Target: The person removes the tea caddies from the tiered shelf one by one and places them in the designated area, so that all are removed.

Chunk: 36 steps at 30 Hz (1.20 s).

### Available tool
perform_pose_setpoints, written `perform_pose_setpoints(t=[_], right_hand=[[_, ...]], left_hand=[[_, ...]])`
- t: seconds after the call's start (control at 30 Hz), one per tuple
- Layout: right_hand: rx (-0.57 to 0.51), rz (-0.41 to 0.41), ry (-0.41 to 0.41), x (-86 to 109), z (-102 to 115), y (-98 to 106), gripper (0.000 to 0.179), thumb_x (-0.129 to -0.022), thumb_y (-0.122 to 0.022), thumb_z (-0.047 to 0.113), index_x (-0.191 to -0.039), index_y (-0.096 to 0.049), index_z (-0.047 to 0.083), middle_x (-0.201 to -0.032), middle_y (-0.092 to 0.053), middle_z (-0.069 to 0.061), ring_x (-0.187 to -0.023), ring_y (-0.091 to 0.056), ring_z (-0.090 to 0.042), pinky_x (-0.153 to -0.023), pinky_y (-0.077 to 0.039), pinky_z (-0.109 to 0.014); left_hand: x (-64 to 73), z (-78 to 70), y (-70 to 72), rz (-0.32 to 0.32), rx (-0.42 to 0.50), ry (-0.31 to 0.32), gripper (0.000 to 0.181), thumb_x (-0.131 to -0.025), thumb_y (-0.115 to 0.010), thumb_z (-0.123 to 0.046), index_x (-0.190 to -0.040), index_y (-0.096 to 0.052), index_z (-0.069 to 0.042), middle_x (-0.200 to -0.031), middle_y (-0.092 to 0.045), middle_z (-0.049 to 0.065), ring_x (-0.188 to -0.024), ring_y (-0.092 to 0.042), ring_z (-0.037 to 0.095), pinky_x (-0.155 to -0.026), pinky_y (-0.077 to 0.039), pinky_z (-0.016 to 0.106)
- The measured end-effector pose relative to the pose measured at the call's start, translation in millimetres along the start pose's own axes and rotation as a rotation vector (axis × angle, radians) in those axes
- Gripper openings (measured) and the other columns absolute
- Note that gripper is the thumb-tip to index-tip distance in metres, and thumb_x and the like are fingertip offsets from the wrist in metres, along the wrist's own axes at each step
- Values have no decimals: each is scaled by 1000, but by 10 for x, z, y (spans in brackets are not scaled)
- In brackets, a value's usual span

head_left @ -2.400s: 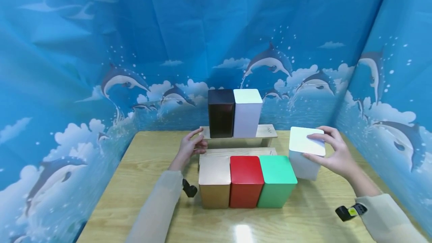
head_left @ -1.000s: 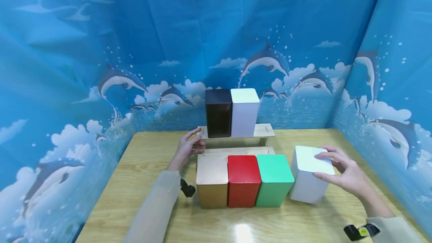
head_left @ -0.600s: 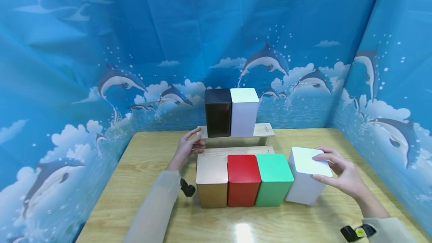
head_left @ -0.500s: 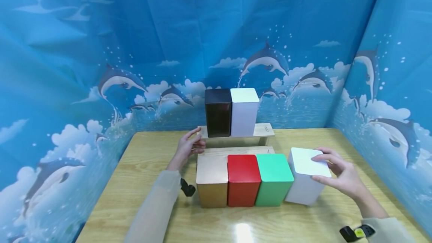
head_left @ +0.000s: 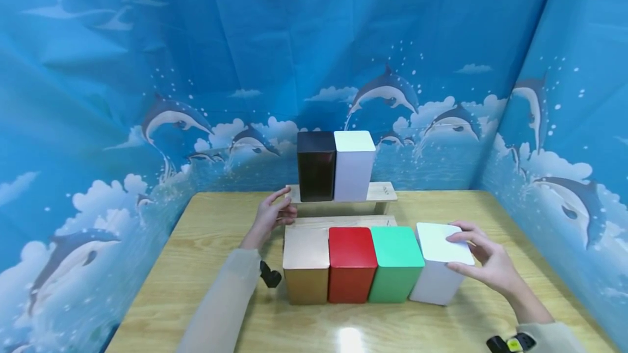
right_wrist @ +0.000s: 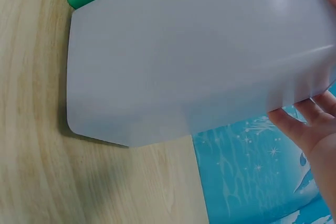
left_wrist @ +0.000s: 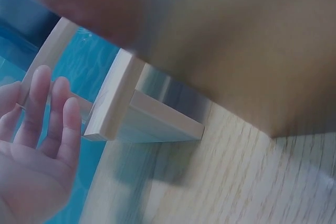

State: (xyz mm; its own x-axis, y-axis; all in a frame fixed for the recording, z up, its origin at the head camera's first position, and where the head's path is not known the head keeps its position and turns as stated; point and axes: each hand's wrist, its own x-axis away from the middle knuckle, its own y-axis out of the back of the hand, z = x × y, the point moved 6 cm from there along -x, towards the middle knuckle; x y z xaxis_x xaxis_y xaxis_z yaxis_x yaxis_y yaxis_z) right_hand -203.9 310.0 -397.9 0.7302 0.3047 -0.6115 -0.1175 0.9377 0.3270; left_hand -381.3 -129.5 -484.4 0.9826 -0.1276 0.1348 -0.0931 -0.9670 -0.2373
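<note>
My right hand grips the upper part of a tall white box, fingertips over its top and thumb at the near side. The box stands on the table beside a green box; in the right wrist view its long side and the fingers on its edge show. My left hand pinches the left end of the upper plank of a wooden two-step shelf. In the left wrist view its other fingers are spread loosely beside the plank.
A gold box and a red box stand in a row left of the green one. On the shelf's upper step are a black box and another white box. Blue dolphin-print sheeting backs the wooden table.
My right hand has brought the white box from the back right toward the front, then left against the green box. The left hand has kept its place on the shelf.
</note>
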Motion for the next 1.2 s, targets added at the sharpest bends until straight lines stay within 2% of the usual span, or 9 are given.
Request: perform_pose_setpoints(t=[0.13, 0.37, 0.63, 0.77, 1.03, 1.2], right_hand=[[-5, 18, 5, 15, -15, -14, 53, -59, -70, -27, -108, -56, -14, -125, -37, -32, -119, -44, -18, -94, -41, -17], [75, 75, -71, 24, -56, -12, 53, -63, -71, -23, -112, -57, -8, -130, -36, -29, -122, -41, -14, -95, -38, -16], [48, 135, -63, -2, -40, -14, 52, -66, -68, -22, -115, -55, -9, -134, -32, -31, -127, -37, -16, -98, -35, -16], [54, 159, -80, 0, -70, -36, 53, -68, -68, -21, -118, -54, -8, -136, -30, -32, -129, -34, -16, -99, -34, -16], [-46, 162, -48, 3, -46, 43, 50, -76, -54, -24, -124, -47, -14, -141, -25, -32, -133, -30, -19, -96, -37, -17], [-72, 147, -30, -30, -28, 105, 46, -78, -49, -26, -122, -45, -17, -140, -27, -33, -131, -33, -20, -98, -37, -19]], left_hand=[[7, 3, -1, -7, 2, 0, 40, -93, -59, -23, -133, -52, -21, -81, -70, 9, -69, -68, 20, -64, -56, 36], [2, 18, 2, -21, 8, 11, 39, -92, -60, -23, -131, -53, -21, -75, -69, 6, -67, -68, 19, -60, -56, 33], [7, 3, -8, 16, 25, 8, 43, -92, -60, -24, -134, -50, -19, -77, -70, 5, -69, -67, 19, -65, -56, 34], [23, -7, 21, 3, 24, -3, 42, -92, -59, -23, -134, -51, -20, -77, -70, 6, -69, -67, 20, -65, -56, 35], [-3, 10, 7, -3, 14, -15, 41, -92, -60, -24, -132, -53, -21, -76, -70, 7, -67, -68, 20, -60, -56, 32], [-3, 19, 7, -10, 10, -5, 38, -92, -60, -24, -130, -54, -23, -75, -69, 6, -67, -68, 20, -60, -56, 32]])
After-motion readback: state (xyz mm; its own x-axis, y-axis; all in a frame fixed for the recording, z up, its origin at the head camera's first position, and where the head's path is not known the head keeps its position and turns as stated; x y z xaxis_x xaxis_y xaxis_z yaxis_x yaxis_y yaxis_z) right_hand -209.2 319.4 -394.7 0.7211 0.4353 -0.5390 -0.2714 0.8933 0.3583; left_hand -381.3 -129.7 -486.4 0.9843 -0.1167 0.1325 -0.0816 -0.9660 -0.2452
